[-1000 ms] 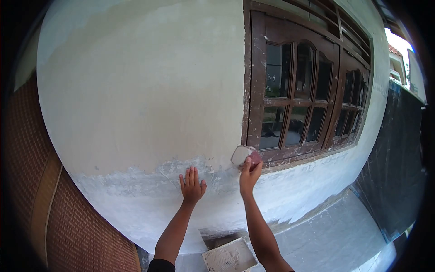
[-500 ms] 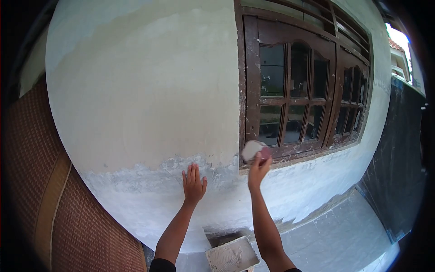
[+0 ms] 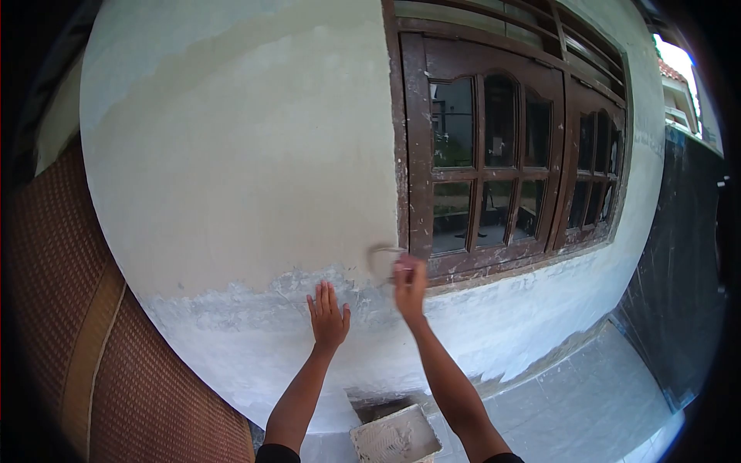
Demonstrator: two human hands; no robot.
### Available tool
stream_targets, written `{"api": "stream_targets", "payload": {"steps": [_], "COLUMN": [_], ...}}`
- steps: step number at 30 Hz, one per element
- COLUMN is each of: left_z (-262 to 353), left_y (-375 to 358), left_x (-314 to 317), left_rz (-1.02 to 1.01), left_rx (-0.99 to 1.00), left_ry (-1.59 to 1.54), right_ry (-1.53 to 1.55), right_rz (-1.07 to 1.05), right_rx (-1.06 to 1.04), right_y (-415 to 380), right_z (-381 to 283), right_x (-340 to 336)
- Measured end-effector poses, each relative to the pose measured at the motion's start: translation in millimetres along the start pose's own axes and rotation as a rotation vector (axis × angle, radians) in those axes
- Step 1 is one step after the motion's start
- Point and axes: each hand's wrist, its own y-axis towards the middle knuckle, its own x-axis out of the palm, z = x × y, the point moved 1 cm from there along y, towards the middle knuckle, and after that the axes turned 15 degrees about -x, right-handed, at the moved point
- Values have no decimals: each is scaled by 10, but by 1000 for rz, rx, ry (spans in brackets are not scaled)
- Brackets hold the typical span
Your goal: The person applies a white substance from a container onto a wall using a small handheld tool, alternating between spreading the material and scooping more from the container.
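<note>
Just beyond the right hand (image 3: pixel 411 287), the blurred scraper (image 3: pixel 386 264) extends leftward.

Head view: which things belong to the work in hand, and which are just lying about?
In use: flat tool, motion-blurred, in the right hand; left hand on the wall; probably the tray of pale paste.
Just around: window; woven panel; dark sheet.
</note>
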Motion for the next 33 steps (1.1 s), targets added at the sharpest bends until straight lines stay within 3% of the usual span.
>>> {"api": "stream_targets", "payload": {"steps": [1, 4, 7, 9, 11, 13, 14, 15, 17, 18, 20, 21, 23, 25, 27, 28, 31, 32, 33], "left_z": [16, 7, -54, -41, 7, 61, 88, 103, 91, 64, 36, 25, 60, 127, 172, 181, 162, 128, 84], "left_y": [3, 2, 17, -10, -5, -17, -13, -11, -11, -16, -13, -25, -39, -54, -71, -65, -44, -29, -22], "left_x": [-17, -84, -143, -151, -138, -144, -144, -150, -185, -215, -258, -263, -251, -224, -228, -251, -400, -473, -523], "left_rz": [3, -34, -71, -83, -65, -62, -53, -56, -95, -94, -156, -150, -137, -119, -107, -115, -183, -241, -234], "left_rx": [-14, -21, -8, 2, -14, -32, -56, -53, -62, -63, -40, -48, -56, -82, -103, -110, -113, -105, -114], "left_ry": [-2, 10, 34, 45, 42, 22, 3, 2, 4, 11, 54, 53, 52, 21, -6, -28, -20, 5, 17], "right_ry": [-5, -211, 78, 112, 204, 65, 124, 121, -251, -208, 93, 64, 43, 62, -35, 70, -102, -269, -135], "right_rz": [-110, -128, 253, 395, 119, -74, -182, -180, -201, -49, 223, 292, 284, 71, -49, -175, -227, -105, 18], "right_rx": [-85, -45, 312, 354, 307, -53, -98, -96, -202, -100, 300, 318, 174, 144, -121, -134, -269, -195, -1], "right_y": [-9, 6, 35, 87, 1, 35, 87, 88, 33, 102, 113, 131, 156, 141, 224, 243, 289, 270, 249], "right_z": [-44, 173, 299, 133, 117, -127, -222, -106, 219, 271, 421, 385, 296, 190, -162, -216, -40, 144, 288], "right_x": [91, 57, -271, -352, -213, 60, 163, 176, 200, 33, -249, -353, -381, -176, 75, 195, 239, 168, 57]}}
